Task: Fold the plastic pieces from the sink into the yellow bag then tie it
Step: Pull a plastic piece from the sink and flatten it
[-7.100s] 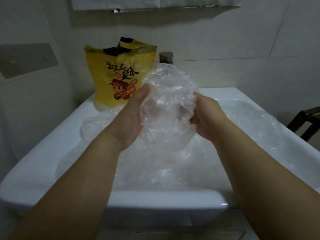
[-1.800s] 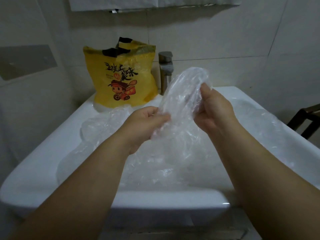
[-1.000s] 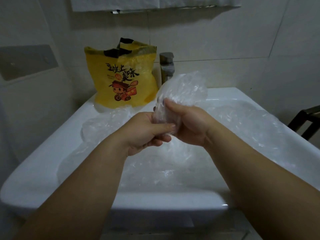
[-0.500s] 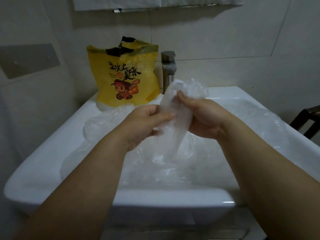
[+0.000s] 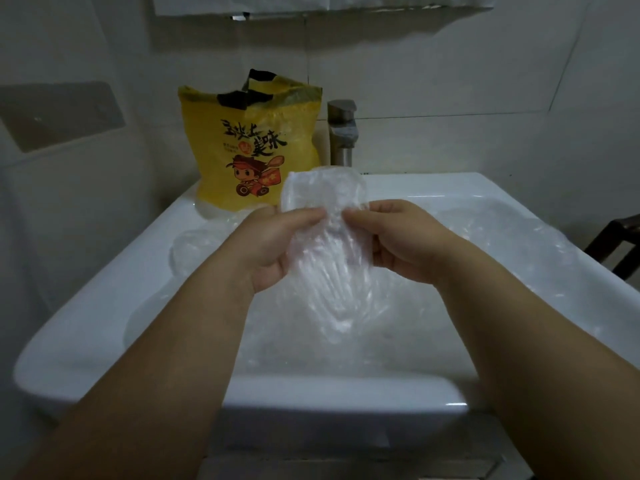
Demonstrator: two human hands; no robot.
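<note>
Yellow bag (image 5: 251, 143), one, stands upright on the back left corner of the sink (image 5: 86, 327), just left of the tap (image 5: 341, 133). Bag print: large black brush characters in two rows, the lower pair looks like 美味, the upper row not read with certainty. One line of small print beneath, too small to read. Below that a cartoon figure in a red cap with a red box bearing a yellow star. Bag mouth open at the top, black handle strips showing. Tap: one, grey metal, no writing seen. Hands: two, both raised over the basin. Left hand (image 5: 270, 247) pinches the left edge of one clear plastic piece (image 5: 322, 192), thumb on the near face, fingers curled behind. Right hand (image 5: 405, 244) pinches the right edge the same way; the two thumb tips nearly meet at the middle. The piece hangs flat between them, rounded top edge upward in front of the bag's lower right corner, crinkled lower end trailing toward the basin. Loose plastic (image 5: 502, 244) fills the basin, clear sheets overlapping, so no count possible. No labels on any of it. One grey plate (image 5: 59, 116) on the left wall, unmarked. Dark chair frame (image 5: 616, 244) at the right edge, one.
</note>
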